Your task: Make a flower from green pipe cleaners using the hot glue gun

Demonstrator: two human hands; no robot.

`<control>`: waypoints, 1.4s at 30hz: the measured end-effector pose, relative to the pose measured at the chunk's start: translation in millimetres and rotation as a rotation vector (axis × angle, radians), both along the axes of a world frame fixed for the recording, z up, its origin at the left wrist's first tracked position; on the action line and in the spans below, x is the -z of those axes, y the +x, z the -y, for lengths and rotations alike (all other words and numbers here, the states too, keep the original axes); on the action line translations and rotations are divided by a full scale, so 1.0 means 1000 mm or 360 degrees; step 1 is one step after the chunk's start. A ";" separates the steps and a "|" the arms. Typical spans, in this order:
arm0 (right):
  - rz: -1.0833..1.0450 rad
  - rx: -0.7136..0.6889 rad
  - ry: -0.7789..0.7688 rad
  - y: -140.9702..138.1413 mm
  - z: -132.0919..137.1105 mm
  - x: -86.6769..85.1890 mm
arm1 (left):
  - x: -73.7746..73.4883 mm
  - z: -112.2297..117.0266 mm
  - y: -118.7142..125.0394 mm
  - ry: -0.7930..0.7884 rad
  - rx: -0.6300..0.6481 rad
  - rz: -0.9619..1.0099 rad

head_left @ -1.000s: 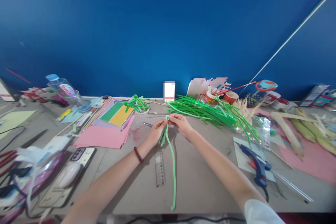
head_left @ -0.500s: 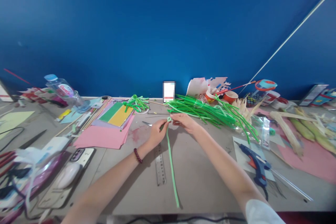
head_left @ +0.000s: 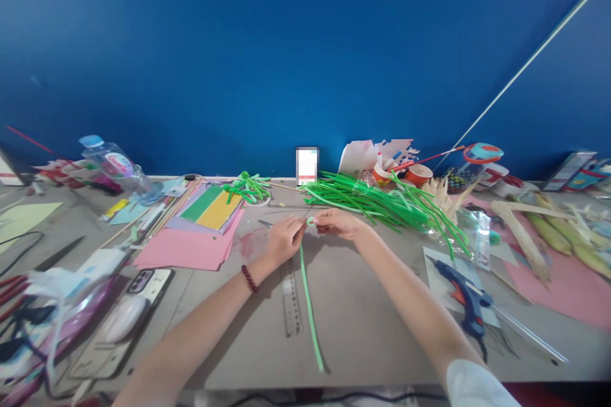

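Observation:
A light green pipe cleaner [head_left: 309, 305] hangs from my fingers toward the table's front edge, its upper end curled into a small loop. My left hand [head_left: 285, 238] pinches it just below and left of the loop. With thumb and fingers, my right hand [head_left: 337, 224] grips the loop from the right. A clear ruler [head_left: 291, 305] lies flat under my left wrist. Partly covered by my left hand, a pointed metal blade [head_left: 265, 224] shows on the table. Behind my hands are a bundle of green pipe cleaners [head_left: 367, 200] and a heap of curled green pieces [head_left: 248, 188].
To the left lie pink paper sheets [head_left: 184, 250], a phone [head_left: 155, 280] with a white mouse [head_left: 125, 319], and a plastic bottle [head_left: 112, 162]. At right are a blue glue gun [head_left: 470, 299], corn husks [head_left: 525, 241] and an orange cup [head_left: 419, 175]. A blue wall [head_left: 305, 63] stands behind.
My left hand has turned, its back now facing up more and covering more of the blade. The loop has shifted slightly down, and the hanging strand has swung a little left.

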State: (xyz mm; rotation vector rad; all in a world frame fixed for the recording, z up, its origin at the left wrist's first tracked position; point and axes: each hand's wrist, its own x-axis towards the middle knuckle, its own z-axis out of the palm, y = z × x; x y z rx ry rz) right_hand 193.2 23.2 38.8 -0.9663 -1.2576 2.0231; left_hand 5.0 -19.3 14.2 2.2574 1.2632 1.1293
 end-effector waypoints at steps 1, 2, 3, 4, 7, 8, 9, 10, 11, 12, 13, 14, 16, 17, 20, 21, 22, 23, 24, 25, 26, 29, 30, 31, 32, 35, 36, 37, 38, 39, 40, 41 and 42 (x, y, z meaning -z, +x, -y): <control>-0.0022 -0.0022 -0.0020 0.000 0.000 0.001 | 0.001 0.000 0.000 -0.0018 -0.0001 0.0000; -0.0036 -0.0040 -0.0029 0.000 0.000 0.002 | 0.002 0.000 0.000 -0.0036 0.0003 0.0006; -0.0043 -0.0051 -0.0032 0.000 0.000 0.003 | 0.003 0.000 -0.001 -0.0052 0.0010 0.0023; -0.0047 -0.0057 -0.0032 0.000 0.000 0.004 | 0.004 0.000 -0.001 -0.0066 0.0021 0.0051; -0.0036 -0.0043 -0.0015 -0.004 0.001 0.007 | 0.006 0.000 -0.002 -0.0109 0.0052 0.0144; -0.0036 -0.0032 -0.0006 -0.005 0.001 0.008 | 0.007 0.000 -0.002 -0.0127 0.0048 0.0172; -0.0042 -0.0022 0.0001 -0.007 0.001 0.009 | 0.008 0.000 -0.002 -0.0144 0.0041 0.0197; -0.0052 -0.0016 0.0006 -0.008 0.002 0.010 | 0.008 0.000 -0.001 -0.0158 0.0034 0.0223; -0.0069 -0.0015 0.0007 -0.009 0.002 0.011 | 0.008 0.000 -0.001 -0.0164 0.0025 0.0243; -0.0090 -0.0018 0.0008 -0.010 0.003 0.011 | 0.008 0.000 -0.001 -0.0158 0.0022 0.0248; -0.0110 -0.0026 0.0008 -0.011 0.003 0.012 | 0.008 0.000 -0.001 -0.0145 0.0023 0.0232; -0.0126 -0.0036 0.0007 -0.011 0.003 0.012 | 0.008 0.000 -0.001 -0.0125 0.0024 0.0200; -0.0146 -0.0050 0.0005 -0.012 0.003 0.013 | 0.007 0.000 0.000 -0.0078 0.0022 0.0122; -0.0151 -0.0050 0.0006 -0.012 0.003 0.014 | 0.007 0.000 0.000 -0.0059 0.0019 0.0086; -0.0146 -0.0039 0.0019 -0.012 0.003 0.015 | 0.008 0.000 -0.001 -0.0028 0.0006 0.0007; -0.0142 -0.0033 0.0025 -0.013 0.003 0.015 | 0.009 0.000 -0.001 -0.0032 0.0003 -0.0016; -0.0141 -0.0027 0.0027 -0.013 0.003 0.015 | 0.009 0.000 -0.001 -0.0041 -0.0004 -0.0027; -0.0144 -0.0019 0.0026 -0.013 0.003 0.015 | 0.009 0.000 -0.001 -0.0056 -0.0009 -0.0026; -0.0151 -0.0008 0.0023 -0.013 0.003 0.014 | 0.009 0.000 0.000 -0.0075 -0.0015 -0.0010; -0.0160 0.0010 0.0018 -0.013 0.003 0.012 | 0.008 0.000 0.000 -0.0096 -0.0020 0.0021; -0.0167 0.0023 0.0015 -0.013 0.004 0.011 | 0.007 0.001 0.001 -0.0120 -0.0018 0.0066; -0.0129 0.0050 0.0055 -0.011 0.003 0.005 | 0.003 0.002 0.004 -0.0200 0.0036 0.0241; -0.0094 0.0075 0.0091 -0.010 0.002 0.003 | 0.002 0.002 0.005 -0.0232 0.0069 0.0296; -0.0049 0.0110 0.0133 -0.009 0.001 0.001 | 0.001 0.003 0.006 -0.0269 0.0105 0.0346; 0.0000 0.0150 0.0177 -0.007 0.000 0.000 | 0.001 0.003 0.007 -0.0311 0.0136 0.0395; 0.0125 0.0151 0.0280 -0.002 -0.001 -0.004 | 0.002 0.002 0.008 -0.0435 0.0213 0.0514; 0.0147 0.0098 0.0304 0.000 -0.001 -0.005 | 0.003 0.002 0.008 -0.0466 0.0232 0.0537; 0.0161 0.0037 0.0324 0.002 -0.001 -0.006 | 0.003 0.001 0.008 -0.0494 0.0256 0.0543; 0.0168 -0.0017 0.0341 0.003 0.000 -0.008 | 0.003 0.001 0.007 -0.0518 0.0282 0.0538; 0.0174 -0.0060 0.0352 0.003 0.001 -0.009 | 0.003 0.002 0.007 -0.0537 0.0309 0.0527; 0.0181 -0.0095 0.0359 0.004 0.001 -0.010 | 0.002 0.002 0.006 -0.0553 0.0331 0.0513; 0.0194 -0.0125 0.0364 0.004 0.002 -0.010 | 0.001 0.002 0.006 -0.0563 0.0347 0.0499; 0.0211 -0.0154 0.0367 0.005 0.002 -0.011 | 0.000 0.002 0.005 -0.0569 0.0356 0.0488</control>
